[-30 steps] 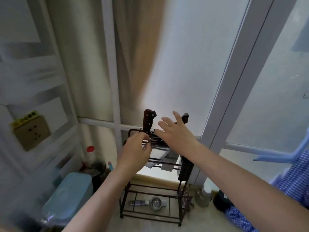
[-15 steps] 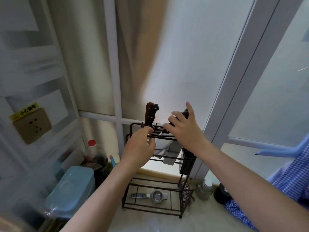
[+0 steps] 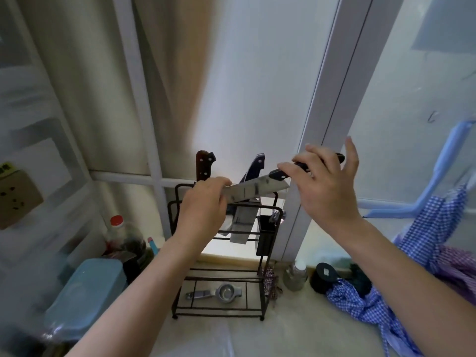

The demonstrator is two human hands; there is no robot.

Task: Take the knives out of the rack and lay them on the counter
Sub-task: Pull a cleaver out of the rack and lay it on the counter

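A black wire knife rack (image 3: 263, 276) stands on the pale counter (image 3: 296, 328) against the window. My right hand (image 3: 325, 186) grips the black handle of a knife (image 3: 257, 190) held level above the rack, its blade pointing left. My left hand (image 3: 203, 210) rests at the rack's top with its fingers on the blade's tip. Two knives stay upright in the rack: one with a brown handle (image 3: 203, 164) and one with a dark blue handle (image 3: 255, 167). A wide cleaver blade (image 3: 242, 225) hangs below.
A metal strainer tool (image 3: 216, 292) lies on the rack's bottom shelf. A blue lidded box (image 3: 85, 292) and a red-capped bottle (image 3: 117, 228) sit to the left. To the right are a small jar (image 3: 296, 275), a black round thing (image 3: 324, 276) and blue checked cloth (image 3: 381, 313).
My right hand has pulled a black-handled knife up out of the rack and turned it level. My left hand has shifted up onto the blade's tip.
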